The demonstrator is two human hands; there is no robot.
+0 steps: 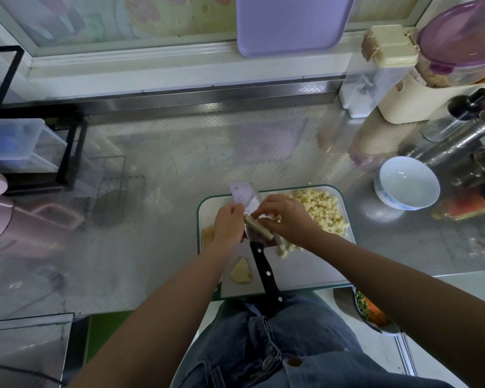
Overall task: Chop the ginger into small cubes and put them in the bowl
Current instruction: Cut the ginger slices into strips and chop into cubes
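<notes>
Now L hand grips knife; R hand pinches ginger slab on it.

Both bare forearms reach in from the near edge and angle toward each other, meeting over the left half of the cutting board. The left hand is knuckles-up, wrist straight, fingers curled down and gripping the blade of the knife near its back. The right hand is just beside it, almost touching, with the wrist bent inward, and thumb and fingertips pinch the ginger strip against the blade. The right elbow is out wide.
</notes>
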